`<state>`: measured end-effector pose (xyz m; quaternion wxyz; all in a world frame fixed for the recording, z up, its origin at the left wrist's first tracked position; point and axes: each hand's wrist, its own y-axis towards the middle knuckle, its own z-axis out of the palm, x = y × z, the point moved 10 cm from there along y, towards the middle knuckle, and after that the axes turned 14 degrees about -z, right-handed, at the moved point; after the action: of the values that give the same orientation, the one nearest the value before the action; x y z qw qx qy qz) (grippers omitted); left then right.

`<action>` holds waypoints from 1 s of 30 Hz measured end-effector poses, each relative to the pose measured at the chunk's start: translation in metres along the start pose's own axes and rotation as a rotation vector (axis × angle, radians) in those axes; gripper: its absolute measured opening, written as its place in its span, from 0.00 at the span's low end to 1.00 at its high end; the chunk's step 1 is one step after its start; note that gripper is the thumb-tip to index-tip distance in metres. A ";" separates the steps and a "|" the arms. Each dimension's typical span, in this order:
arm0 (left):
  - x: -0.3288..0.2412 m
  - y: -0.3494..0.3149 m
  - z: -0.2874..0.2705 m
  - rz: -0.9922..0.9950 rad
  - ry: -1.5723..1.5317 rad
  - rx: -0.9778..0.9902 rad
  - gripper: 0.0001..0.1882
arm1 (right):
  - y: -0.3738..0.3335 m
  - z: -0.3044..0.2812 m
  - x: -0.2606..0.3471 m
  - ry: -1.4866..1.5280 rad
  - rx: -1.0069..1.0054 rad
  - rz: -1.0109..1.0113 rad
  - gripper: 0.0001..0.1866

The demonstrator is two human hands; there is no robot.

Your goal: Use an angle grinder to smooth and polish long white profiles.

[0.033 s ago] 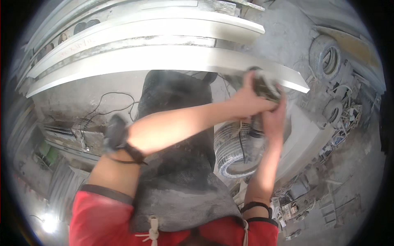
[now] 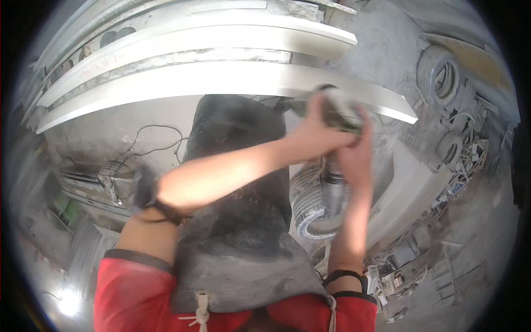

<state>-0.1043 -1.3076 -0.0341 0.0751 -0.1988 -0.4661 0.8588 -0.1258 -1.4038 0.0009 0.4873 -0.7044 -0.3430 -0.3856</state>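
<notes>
Both my hands are closed round a hand grinder, a power tool with a dark green and grey head (image 2: 340, 113) and a cylindrical grey body (image 2: 333, 193) pointing back toward me. My left hand (image 2: 312, 130) grips it from the left, near the head. From the right, my right hand (image 2: 354, 157) wraps its side. The grinder's head is at the near edge of a long white beam (image 2: 221, 77), toward the beam's right end. Motion blurs the tool and the fingers, and its working face is hidden.
A second long white beam (image 2: 232, 33) lies behind the first. Below the tool stands a dusty tire (image 2: 310, 207), with another tire (image 2: 438, 76) at the far right. A black cable (image 2: 156, 126) loops at the left, and clutter (image 2: 406, 252) lines the right side.
Both hands and the grinder have shifted left along the beam's edge, my left forearm moving with them. The beams stay in place.
</notes>
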 end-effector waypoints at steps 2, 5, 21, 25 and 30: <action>0.031 -0.041 -0.101 0.044 -0.114 -0.183 0.58 | 0.010 0.095 0.020 -0.247 0.243 -0.149 0.47; 0.076 -0.123 -0.208 0.022 -0.244 -0.301 0.25 | 0.002 0.227 0.042 -0.268 0.605 -0.034 0.45; -0.018 0.070 0.096 0.041 0.246 0.047 0.66 | -0.001 -0.144 -0.046 -0.194 -0.220 -0.186 0.40; -0.009 0.086 0.107 0.158 0.398 0.125 0.68 | -0.020 -0.147 -0.072 -0.194 -0.419 -0.228 0.42; 0.038 0.034 -0.027 0.584 0.565 -0.134 0.67 | -0.038 0.007 -0.082 -0.011 -0.446 -0.435 0.40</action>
<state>-0.1260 -1.2939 -0.0853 -0.0599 -0.5553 -0.4061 0.7233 -0.1956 -1.3947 -0.0567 0.2247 -0.7062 -0.3952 -0.5427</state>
